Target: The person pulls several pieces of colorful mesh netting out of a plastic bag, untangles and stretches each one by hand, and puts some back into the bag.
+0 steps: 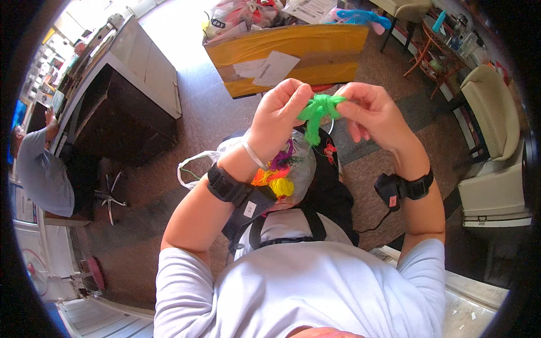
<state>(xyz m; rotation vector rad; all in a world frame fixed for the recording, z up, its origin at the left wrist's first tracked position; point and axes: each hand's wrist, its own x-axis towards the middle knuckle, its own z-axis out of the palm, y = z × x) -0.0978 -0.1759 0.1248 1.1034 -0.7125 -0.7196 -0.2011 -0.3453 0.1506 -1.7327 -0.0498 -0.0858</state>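
A knotted bundle of bright green yarn (pixel 320 109) is stretched between my two hands, with a short tail hanging below the knot. My left hand (pixel 281 107) pinches its left side between thumb and fingers. On the other side, my right hand (pixel 372 107) grips the right end with thumb and forefinger, its lower fingers curled loosely. Below, on my lap, a white plastic bag (pixel 305 169) holds yellow yarn (pixel 281 187), orange yarn (pixel 261 178) and purple yarn (pixel 284 156). Loose red threads (pixel 330 151) lie on dark cloth at the bag's right.
Ahead stands a yellow-sided box or table (pixel 287 42) piled with bags, papers and blue yarn (pixel 363 17). At left, a person (pixel 44 169) sits by a desk (pixel 139 67). A cream chair (pixel 490 112) and a wicker stand (pixel 431 55) are at right.
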